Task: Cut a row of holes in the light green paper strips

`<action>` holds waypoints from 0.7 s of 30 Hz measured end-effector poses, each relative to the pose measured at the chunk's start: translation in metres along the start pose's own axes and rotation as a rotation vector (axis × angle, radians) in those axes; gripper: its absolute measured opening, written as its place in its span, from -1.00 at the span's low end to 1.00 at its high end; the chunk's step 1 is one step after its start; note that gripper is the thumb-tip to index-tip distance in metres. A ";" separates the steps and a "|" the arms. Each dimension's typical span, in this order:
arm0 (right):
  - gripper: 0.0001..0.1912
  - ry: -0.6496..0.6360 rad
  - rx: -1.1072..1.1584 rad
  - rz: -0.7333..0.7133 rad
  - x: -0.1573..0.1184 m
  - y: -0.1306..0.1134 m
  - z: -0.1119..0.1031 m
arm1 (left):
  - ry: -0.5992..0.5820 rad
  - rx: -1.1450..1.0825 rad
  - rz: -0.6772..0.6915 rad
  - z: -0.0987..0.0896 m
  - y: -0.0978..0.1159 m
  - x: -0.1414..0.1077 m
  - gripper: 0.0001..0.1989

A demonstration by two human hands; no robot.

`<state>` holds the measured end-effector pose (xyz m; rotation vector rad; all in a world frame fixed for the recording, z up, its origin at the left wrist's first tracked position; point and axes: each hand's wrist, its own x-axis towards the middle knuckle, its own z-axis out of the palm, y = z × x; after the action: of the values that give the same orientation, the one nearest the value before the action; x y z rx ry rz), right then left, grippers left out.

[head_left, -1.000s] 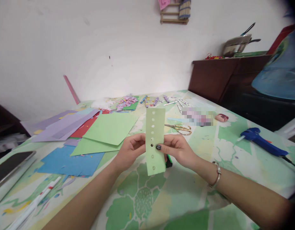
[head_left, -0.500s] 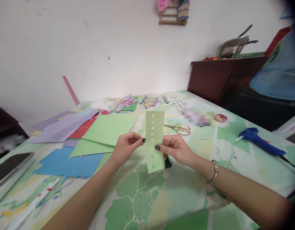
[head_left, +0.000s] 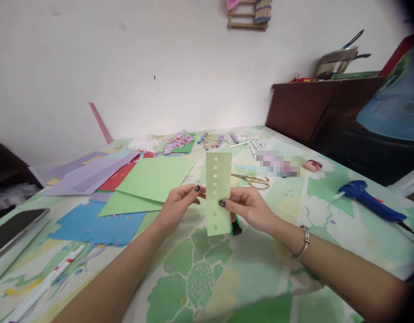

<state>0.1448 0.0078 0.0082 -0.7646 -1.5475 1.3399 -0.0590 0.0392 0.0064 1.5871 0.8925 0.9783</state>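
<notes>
My right hand (head_left: 252, 206) is closed on a light green paper strip (head_left: 218, 172), with the thumb on its front face and the other fingers behind. The strip stands upright, a column of small punched holes running down its left part; light shows through the upper ones. My left hand (head_left: 182, 204) is beside the strip's left edge, fingers loosely bent and thumb off the paper; its fingertips reach the edge, partly hidden. Below my right fingers a green-and-black object (head_left: 236, 226) shows behind the strip. Whether it is touched cannot be seen.
Gold-handled scissors (head_left: 256, 180) lie behind my right hand. At right is a blue glue gun (head_left: 372, 202) with a cord. Green paper sheets (head_left: 156, 175) and blue paper (head_left: 99, 224) lie left. A phone (head_left: 18, 231) and white pens (head_left: 48, 282) are near the left edge.
My left thumb has lifted back from the strip's left edge. The strip has risen slightly in view and is held straighter. My right hand keeps its grip.
</notes>
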 end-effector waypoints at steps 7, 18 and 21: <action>-0.67 -0.006 -0.018 0.020 0.001 0.000 -0.001 | -0.205 -0.213 0.008 0.006 -0.005 -0.003 -0.73; -0.69 -0.017 -0.018 0.021 0.000 0.002 -0.002 | -0.212 -0.303 0.018 0.006 -0.008 -0.002 -0.85; -0.70 -0.025 -0.009 0.015 0.000 0.002 -0.002 | -0.222 -0.325 0.015 0.006 -0.009 -0.002 -0.85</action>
<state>0.1462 0.0095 0.0062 -0.7687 -1.5711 1.3593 -0.0548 0.0365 -0.0035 1.3918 0.5385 0.8875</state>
